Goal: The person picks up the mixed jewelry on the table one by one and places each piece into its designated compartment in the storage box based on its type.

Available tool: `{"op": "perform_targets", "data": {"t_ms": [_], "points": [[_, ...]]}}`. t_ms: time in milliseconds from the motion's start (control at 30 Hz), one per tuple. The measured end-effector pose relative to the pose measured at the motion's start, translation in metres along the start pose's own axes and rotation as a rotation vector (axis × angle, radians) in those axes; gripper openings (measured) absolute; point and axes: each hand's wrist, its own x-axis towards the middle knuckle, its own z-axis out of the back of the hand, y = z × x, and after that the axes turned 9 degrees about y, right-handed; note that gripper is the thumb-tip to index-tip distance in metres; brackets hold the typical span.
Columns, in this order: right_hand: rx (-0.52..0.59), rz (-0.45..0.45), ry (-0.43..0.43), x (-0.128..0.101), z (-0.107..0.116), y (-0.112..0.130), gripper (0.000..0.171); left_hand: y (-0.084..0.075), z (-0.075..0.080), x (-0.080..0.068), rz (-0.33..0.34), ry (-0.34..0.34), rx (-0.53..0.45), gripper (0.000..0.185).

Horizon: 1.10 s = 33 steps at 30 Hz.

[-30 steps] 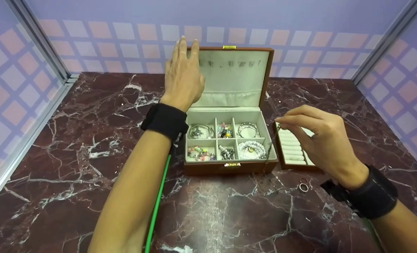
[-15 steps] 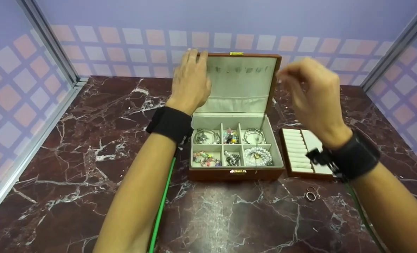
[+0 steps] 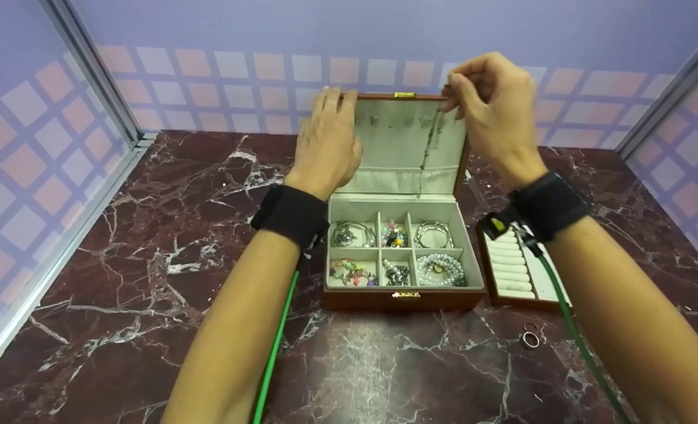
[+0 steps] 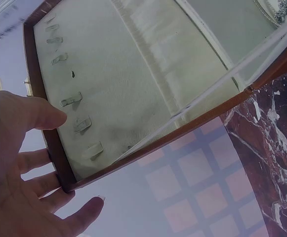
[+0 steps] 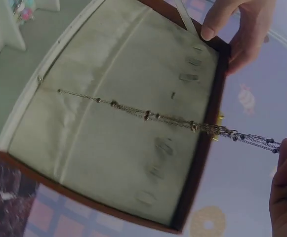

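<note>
Head view: jewellery box (image 3: 405, 291) sits mid-counter (image 3: 119, 265), lid (image 3: 405, 144) upright at 12 o'clock. Left hand (image 3: 328, 141) grips the lid's top-left corner, fingers hooked over the upper edge. Right hand (image 3: 490, 106) is raised at the lid's top-right, at about 1 o'clock from the box, fingertips pinching a thin chain necklace (image 3: 426, 147) that hangs straight down in front of the lid lining, its lower end just above the tray. Six compartments hold bracelets and beads; pearl strand (image 3: 440, 268) is in the front-right one. Ring tray (image 3: 517, 271) is at 3 o'clock from the box, just beside it. Two rings (image 3: 530, 337) lie on the counter at 5 o'clock from the box.

Left wrist view: left hand (image 4: 20, 168) at the lid (image 4: 128, 84) corner, thumb on the lining side, fingers behind the wooden frame. Grip pressed around the edge.

Right wrist view: necklace (image 5: 148, 115) stretches across the lining, pinched by the right hand (image 5: 284, 197) at 4 o'clock. Left hand's fingers (image 5: 232, 24) are at the lid (image 5: 99, 148) corner, at 1 o'clock.
</note>
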Motion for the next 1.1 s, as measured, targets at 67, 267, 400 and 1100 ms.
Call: {"op": "perform_targets", "data": {"t_ms": [67,267,400,1100], "points": [[0.048,-0.042,0.018,0.004,-0.006,-0.001,0.012,0.000,-0.001,0.000,-0.003,-0.008,0.008,0.066],[0.163,-0.123,0.024,0.019,-0.024,-0.023,0.014,0.000,-0.004,-0.001,-0.017,-0.018,0.034,0.067],[0.042,-0.167,0.012,0.021,-0.036,-0.042,0.013,-0.001,-0.005,-0.002,-0.020,-0.034,0.044,0.068],[-0.370,-0.081,-0.314,0.012,-0.060,-0.081,0.011,-0.012,-0.009,-0.001,-0.037,-0.039,0.037,0.070]]}}
